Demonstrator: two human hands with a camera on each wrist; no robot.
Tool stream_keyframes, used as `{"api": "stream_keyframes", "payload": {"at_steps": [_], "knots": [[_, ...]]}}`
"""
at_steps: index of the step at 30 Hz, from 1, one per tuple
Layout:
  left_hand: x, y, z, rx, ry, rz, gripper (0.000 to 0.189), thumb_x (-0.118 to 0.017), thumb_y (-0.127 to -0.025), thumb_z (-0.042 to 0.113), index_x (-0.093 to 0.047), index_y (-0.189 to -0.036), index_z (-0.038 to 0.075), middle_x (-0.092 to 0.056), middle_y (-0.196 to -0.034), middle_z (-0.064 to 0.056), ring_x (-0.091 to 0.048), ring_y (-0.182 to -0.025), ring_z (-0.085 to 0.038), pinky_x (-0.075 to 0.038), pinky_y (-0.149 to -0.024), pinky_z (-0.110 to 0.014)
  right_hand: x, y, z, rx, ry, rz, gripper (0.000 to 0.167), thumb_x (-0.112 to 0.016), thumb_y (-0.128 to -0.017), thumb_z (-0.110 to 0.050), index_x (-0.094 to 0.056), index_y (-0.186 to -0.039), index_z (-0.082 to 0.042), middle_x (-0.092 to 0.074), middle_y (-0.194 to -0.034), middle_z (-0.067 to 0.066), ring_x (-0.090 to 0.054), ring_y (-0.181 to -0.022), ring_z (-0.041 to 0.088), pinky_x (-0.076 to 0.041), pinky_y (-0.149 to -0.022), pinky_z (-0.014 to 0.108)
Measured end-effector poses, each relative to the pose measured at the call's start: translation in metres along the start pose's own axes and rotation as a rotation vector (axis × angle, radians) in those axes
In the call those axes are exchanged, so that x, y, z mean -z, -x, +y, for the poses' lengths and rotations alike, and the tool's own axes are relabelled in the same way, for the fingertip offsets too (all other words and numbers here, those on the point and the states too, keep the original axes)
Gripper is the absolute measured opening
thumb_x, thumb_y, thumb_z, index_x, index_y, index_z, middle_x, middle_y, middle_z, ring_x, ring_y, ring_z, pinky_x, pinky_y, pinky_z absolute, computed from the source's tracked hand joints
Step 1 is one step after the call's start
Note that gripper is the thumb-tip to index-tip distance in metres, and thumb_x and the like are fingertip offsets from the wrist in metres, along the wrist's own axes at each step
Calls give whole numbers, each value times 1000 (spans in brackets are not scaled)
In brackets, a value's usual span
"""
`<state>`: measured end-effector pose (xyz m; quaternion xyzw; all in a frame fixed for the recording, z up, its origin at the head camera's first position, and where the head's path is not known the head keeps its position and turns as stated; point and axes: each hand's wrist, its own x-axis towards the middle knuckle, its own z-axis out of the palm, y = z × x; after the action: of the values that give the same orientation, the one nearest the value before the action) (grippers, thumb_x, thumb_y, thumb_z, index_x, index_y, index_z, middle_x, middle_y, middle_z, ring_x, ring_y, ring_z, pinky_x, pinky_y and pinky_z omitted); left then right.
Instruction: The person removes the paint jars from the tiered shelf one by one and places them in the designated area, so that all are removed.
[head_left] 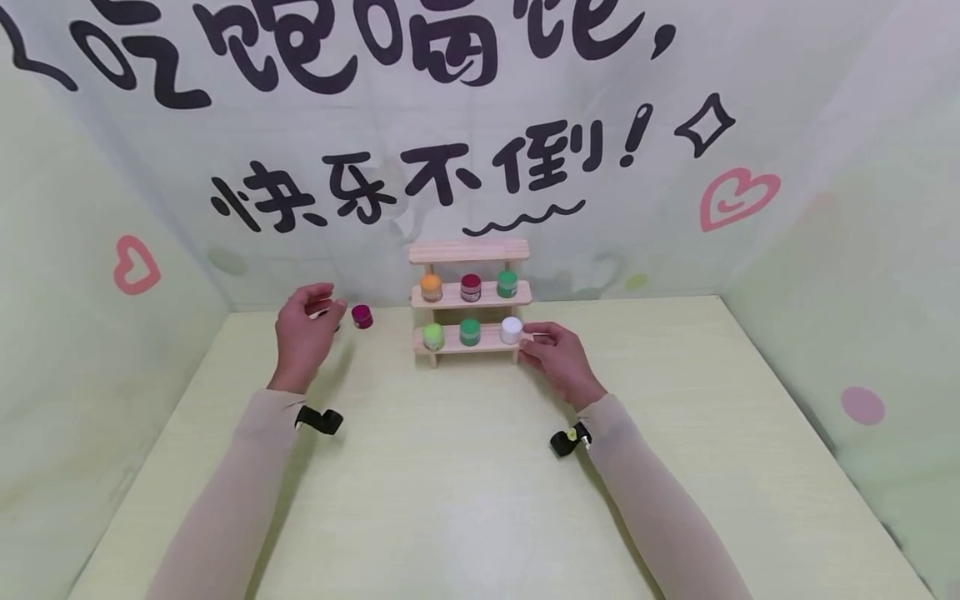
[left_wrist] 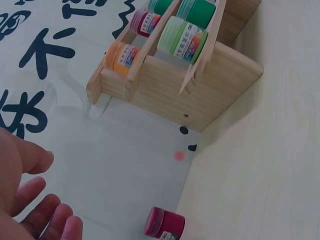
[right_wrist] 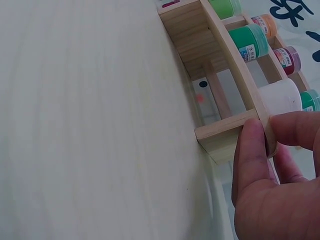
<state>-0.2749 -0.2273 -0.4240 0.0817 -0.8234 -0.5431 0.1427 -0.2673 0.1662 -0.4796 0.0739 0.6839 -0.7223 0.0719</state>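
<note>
A small three-tier wooden rack (head_left: pixel 468 249) stands at the back of the table. On its middle tier are an orange jar (head_left: pixel 431 288), a dark red jar (head_left: pixel 471 287) and a green jar (head_left: pixel 507 284). The lowest tier bears a light green jar (head_left: pixel 433 337), another green jar (head_left: pixel 470 332) and a white jar (head_left: pixel 512 330). At the right end of that tier my right hand (head_left: pixel 561 360) pinches the shelf (right_wrist: pixel 235 65) between thumb and fingers, close by the white jar. My left hand (head_left: pixel 306 332), fingers loosely bent and empty, hovers left of a magenta jar (head_left: pixel 362 317).
A dark object (head_left: pixel 335 326) shows partly behind the left hand. The pale wooden table (head_left: pixel 465 483) meets a printed cloth backdrop (head_left: pixel 360 258) right behind the rack, with cloth walls on both sides. Each wrist wears a black camera strap.
</note>
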Motion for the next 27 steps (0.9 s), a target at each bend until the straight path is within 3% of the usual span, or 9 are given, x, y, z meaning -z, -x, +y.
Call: {"api": "stream_keyframes", "payload": {"at_steps": [9,15,18,27], "knots": [[-36,2,15,-46,22,-60,44,-71,-103,28,-62,-142,11,-63,-142,-13,-62,-123,-24,-60,-93,-22,-1,2,-4,-16,-8,1,37,-68,-99,1,-62,-136,2,-58,-100,5,-69,-92,12,-62,-99,34],[-55,2,24,-80,18,-105,43,-72,-102,27,-62,-141,10,-66,-139,-13,-63,-124,-26,-55,-109,-40,0,1,-3,-18,-1,2,37,-69,-99,-1,-63,-136,1,-59,-100,6,-69,-92,12,-63,-96,31],[-63,3,27,-90,27,-129,43,-73,-101,25,-63,-140,9,-66,-138,-12,-63,-127,-28,-54,-111,-45,0,1,-3,-21,-2,4,36,-69,-99,-1,-63,-135,0,-59,-100,6,-69,-92,12,-63,-94,30],[-84,6,33,-137,87,-172,45,-75,-99,23,-64,-138,5,-68,-136,-15,-63,-129,-31,-56,-109,-43,0,1,-2,-16,-14,9,36,-69,-99,0,-63,-135,1,-59,-97,4,-69,-90,11,-64,-92,28]]}}
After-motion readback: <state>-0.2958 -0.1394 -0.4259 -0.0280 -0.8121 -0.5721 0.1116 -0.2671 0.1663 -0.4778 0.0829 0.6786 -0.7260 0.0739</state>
